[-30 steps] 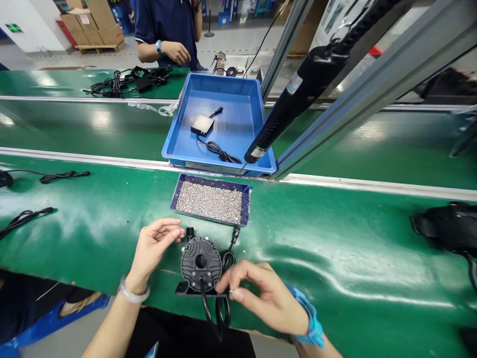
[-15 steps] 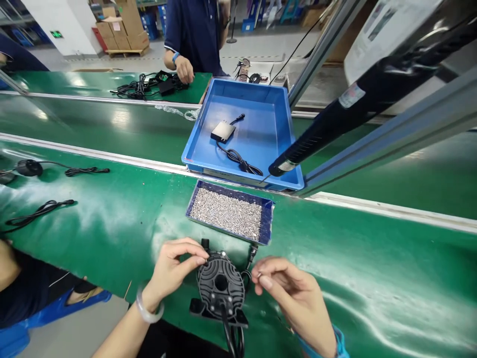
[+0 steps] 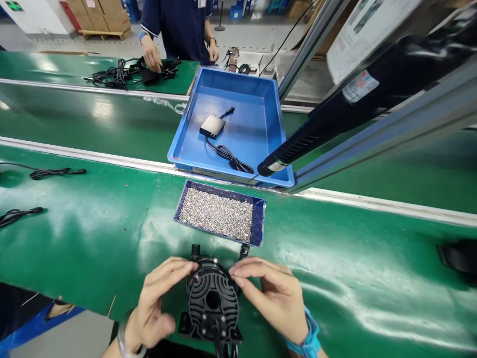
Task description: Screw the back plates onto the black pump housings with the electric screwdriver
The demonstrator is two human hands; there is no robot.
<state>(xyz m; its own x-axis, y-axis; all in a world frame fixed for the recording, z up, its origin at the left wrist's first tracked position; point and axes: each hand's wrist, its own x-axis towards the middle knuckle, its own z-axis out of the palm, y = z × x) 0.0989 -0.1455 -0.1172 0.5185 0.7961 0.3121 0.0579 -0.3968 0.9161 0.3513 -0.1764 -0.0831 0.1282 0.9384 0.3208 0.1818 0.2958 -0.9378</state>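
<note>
A round black ribbed housing (image 3: 213, 300) with a hole in its middle stands on the green bench in front of me. My left hand (image 3: 158, 298) is at its upper left, fingers stretched with the tips by the rim and the thumb held apart; it grips nothing. At the upper right rim, my right hand (image 3: 270, 293) pinches a small metal screw between thumb and forefinger, mostly hidden by the fingertips. One silvery screw head (image 3: 215, 260) shows at the top of the housing. Just beyond lies a blue tray (image 3: 258, 223) full of small screws.
Behind the screw tray stands a large blue bin (image 3: 246, 117) holding a power adapter (image 3: 212, 126) with its cable. A black tool (image 3: 316, 134) hangs down at the right beside a metal post. Cables lie at the left; across the bench a person handles black cords (image 3: 119, 74).
My right hand has moved left to the housing's upper right rim with the screw. The left thumb has come away from the fingers. The view has shifted a little to the right.
</note>
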